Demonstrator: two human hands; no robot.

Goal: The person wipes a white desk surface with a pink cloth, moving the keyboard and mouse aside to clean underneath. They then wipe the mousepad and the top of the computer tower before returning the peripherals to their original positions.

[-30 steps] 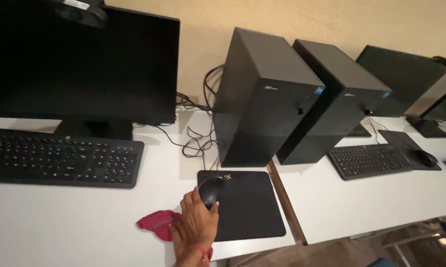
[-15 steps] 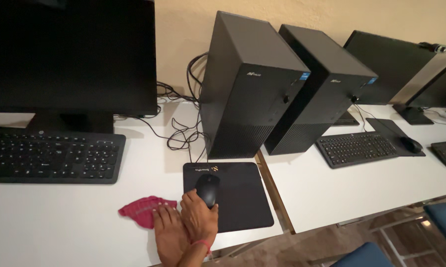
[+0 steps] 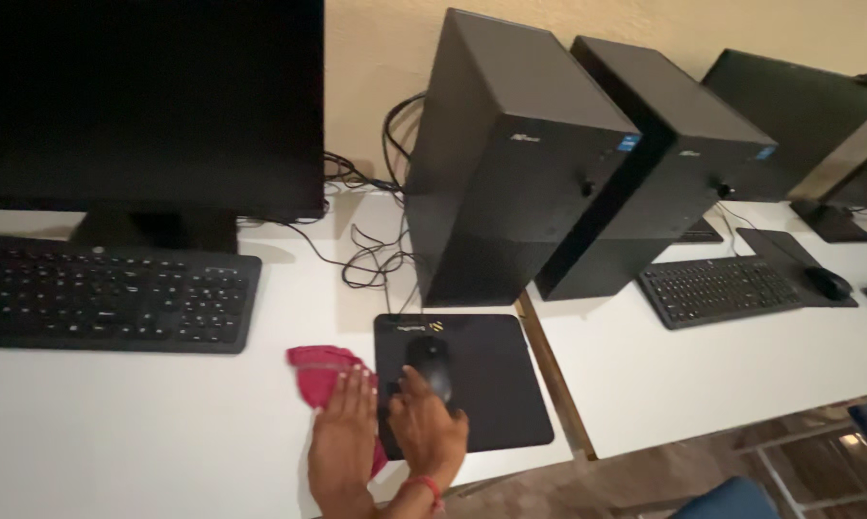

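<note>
Left hand (image 3: 342,437) lies flat, grip open, on the red cloth (image 3: 316,370) on the table (image 3: 116,423); right hand (image 3: 426,428), loosely open, touches the black mouse (image 3: 432,363) on the mouse pad (image 3: 491,375)

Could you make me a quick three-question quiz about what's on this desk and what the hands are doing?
1. True or false: the mouse lies on the black pad.
2. What does the left hand press on? A) keyboard B) red cloth C) cable
3. Fill in: the right hand touches the ____.

Key:
1. True.
2. B, the red cloth, on the white desk just left of the pad.
3. Mouse.
</note>
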